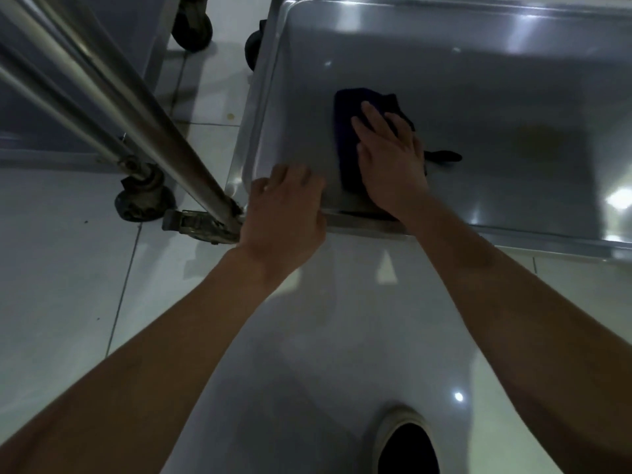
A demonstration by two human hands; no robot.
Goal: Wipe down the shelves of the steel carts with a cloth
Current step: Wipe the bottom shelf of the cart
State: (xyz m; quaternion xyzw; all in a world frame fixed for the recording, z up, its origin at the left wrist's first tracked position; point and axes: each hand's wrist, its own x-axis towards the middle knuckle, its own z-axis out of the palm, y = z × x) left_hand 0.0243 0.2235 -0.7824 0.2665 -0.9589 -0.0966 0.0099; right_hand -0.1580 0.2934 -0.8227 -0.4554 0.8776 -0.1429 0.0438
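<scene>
A dark blue cloth [345, 131] lies on the low steel shelf [496, 107] of a cart, near the shelf's front left corner. My right hand [390, 155] presses flat on the cloth with straight fingers pointing away from me. My left hand [284, 213] rests on the shelf's front rim at the corner, its fingers bent over the edge. Part of the cloth is hidden under my right hand.
Steel posts [113, 107] of a cart slant across the left, ending at the corner by my left hand. Caster wheels [143, 200] stand on the white tiled floor [68, 268]. A second cart's wheel [193, 29] sits at the top. A dark shoe [407, 449] shows at the bottom.
</scene>
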